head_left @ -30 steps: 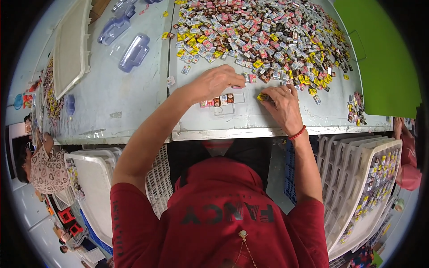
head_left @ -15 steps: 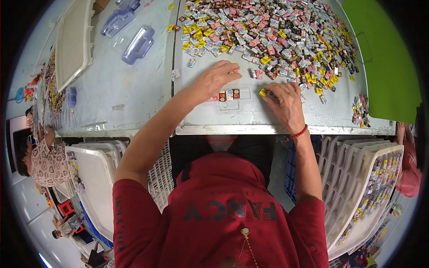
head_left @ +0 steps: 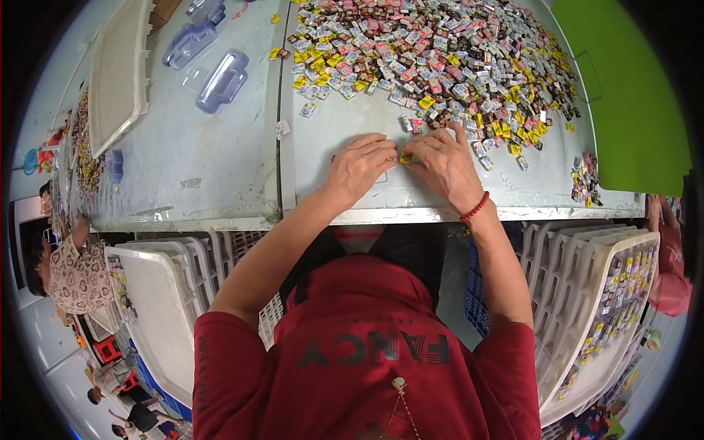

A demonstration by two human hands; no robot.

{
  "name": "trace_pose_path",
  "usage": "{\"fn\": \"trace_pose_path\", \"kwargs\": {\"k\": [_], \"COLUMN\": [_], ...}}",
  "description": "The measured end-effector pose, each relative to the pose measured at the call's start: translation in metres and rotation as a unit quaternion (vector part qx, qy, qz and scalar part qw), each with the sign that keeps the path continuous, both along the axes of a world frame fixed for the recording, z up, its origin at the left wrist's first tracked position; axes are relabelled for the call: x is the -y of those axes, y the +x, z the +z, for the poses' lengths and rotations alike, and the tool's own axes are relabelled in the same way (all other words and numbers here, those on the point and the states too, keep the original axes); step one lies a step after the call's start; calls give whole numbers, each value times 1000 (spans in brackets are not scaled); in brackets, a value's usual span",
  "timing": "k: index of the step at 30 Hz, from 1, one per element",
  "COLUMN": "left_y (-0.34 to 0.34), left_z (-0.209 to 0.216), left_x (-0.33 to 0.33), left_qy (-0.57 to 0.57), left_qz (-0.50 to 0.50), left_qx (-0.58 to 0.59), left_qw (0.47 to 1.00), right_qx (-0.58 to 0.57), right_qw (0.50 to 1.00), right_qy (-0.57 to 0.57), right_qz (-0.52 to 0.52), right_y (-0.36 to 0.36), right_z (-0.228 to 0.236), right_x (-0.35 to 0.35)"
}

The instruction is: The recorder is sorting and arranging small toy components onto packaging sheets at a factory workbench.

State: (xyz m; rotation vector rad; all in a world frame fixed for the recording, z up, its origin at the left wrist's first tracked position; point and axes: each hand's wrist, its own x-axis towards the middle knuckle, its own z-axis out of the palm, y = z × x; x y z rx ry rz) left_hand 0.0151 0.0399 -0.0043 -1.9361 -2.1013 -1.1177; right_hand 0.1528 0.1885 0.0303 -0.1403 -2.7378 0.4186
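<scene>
My left hand (head_left: 358, 170) is closed over a clear plastic tray (head_left: 381, 177), covering most of it and the small packs that lay in it. What its fingertips hold is hidden. Close beside it, my right hand (head_left: 444, 167), with a red bead bracelet, pinches a small yellow pack (head_left: 405, 158) at the tray's right end. The fingertips of both hands nearly meet. Just beyond them lie a pink pack (head_left: 417, 126) and a pale one. Farther back spreads a big heap of small packs (head_left: 440, 66) in yellow, pink, brown and white.
Empty clear-blue plastic trays (head_left: 222, 81) lie on the left table, near a large white tray (head_left: 121, 81). A loose cluster of packs (head_left: 585, 181) sits at the right edge. White crates (head_left: 158, 308) stand at both sides below the table. Other people (head_left: 70, 264) are at the sides.
My left hand has come down and nearer, over the tray. My right hand has moved left with the yellow pack, so the two hands are now close together.
</scene>
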Motion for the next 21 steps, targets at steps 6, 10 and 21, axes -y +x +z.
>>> {"fn": "trace_pose_path", "kwargs": {"k": [6, 10, 21], "left_y": [-2, 0, -12], "left_z": [-9, -4, 3], "left_x": [6, 8, 19], "left_qy": [17, 13, -28], "left_qz": [-27, -30, -74], "left_qx": [33, 28, 63], "left_qw": [999, 999, 995], "right_qx": [8, -25, -89], "right_qw": [1000, 999, 996], "right_qy": [11, 25, -16], "right_qz": [-2, -12, 3], "right_y": [-4, 0, 0], "right_z": [-2, -18, -27], "right_x": [5, 11, 19]}}
